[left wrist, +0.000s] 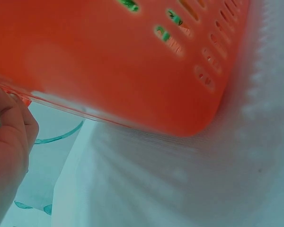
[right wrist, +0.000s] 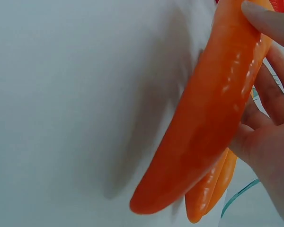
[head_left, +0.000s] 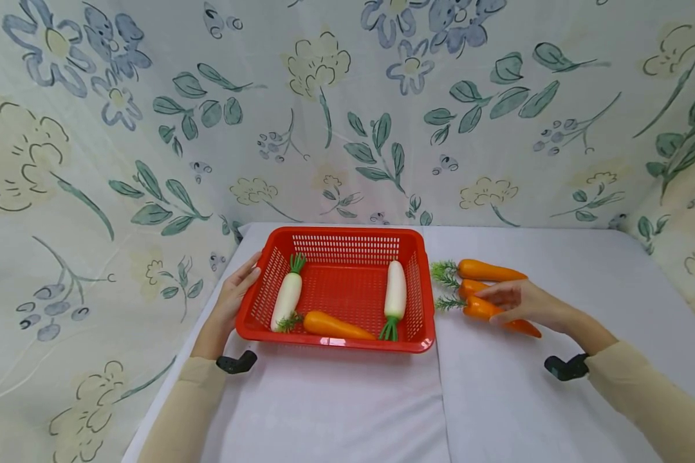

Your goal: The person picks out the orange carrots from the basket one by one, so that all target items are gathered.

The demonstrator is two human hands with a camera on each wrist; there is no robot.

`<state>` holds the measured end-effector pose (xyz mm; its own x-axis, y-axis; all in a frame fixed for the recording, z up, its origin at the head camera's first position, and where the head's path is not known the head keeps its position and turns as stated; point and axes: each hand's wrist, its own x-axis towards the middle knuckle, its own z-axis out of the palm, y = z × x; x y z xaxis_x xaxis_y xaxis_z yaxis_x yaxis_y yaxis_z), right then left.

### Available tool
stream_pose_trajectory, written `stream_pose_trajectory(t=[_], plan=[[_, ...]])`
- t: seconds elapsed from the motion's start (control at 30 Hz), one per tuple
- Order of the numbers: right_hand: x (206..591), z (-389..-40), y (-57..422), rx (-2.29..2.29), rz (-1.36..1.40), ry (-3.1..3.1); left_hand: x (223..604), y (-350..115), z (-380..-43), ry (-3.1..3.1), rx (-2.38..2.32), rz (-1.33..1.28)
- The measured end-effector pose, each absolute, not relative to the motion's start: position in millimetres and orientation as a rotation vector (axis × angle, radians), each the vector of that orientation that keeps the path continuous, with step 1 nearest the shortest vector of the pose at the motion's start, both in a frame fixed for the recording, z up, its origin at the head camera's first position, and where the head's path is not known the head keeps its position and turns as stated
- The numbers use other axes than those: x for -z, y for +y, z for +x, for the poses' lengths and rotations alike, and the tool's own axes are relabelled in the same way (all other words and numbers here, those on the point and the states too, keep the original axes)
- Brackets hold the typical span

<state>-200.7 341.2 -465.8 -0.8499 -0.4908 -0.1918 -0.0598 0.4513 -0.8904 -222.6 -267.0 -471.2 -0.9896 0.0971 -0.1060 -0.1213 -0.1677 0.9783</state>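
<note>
My left hand (head_left: 230,301) holds the left rim of a red plastic basket (head_left: 338,344), its fingers bent at the edge in the left wrist view. Inside the basket lie a white radish (head_left: 287,299) on the left, another white radish (head_left: 395,286) on the right and an orange carrot (head_left: 337,326) along the front. To the right of the basket, my right hand (head_left: 527,303) grips the nearest carrot (right wrist: 203,113) between thumb and fingers. Its tapered end points toward the right wrist camera. Two more carrots, a far one (head_left: 489,270) and a middle one (head_left: 469,287), lie just behind it, the middle one partly hidden by the hand.
A white cloth (head_left: 492,399) covers the table, with a seam running front to back right of the basket. Floral fabric (head_left: 324,128) hangs behind the table and at its sides. Green leafy tops (head_left: 444,273) of the carrots point toward the basket.
</note>
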Motion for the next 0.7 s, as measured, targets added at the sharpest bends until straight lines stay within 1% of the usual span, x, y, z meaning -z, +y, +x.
stream_pose_trajectory(t=[0.43,0.7], plan=[[471.3,-196.1,338.8,1.334,-0.534,2.333,471.0,-265.9,-221.2,1.942,-2.291,-0.074],[474.3,-195.6,335.9,1.291,-0.508,2.389,470.2,-266.0,-221.1,1.952,-2.277,-0.085]])
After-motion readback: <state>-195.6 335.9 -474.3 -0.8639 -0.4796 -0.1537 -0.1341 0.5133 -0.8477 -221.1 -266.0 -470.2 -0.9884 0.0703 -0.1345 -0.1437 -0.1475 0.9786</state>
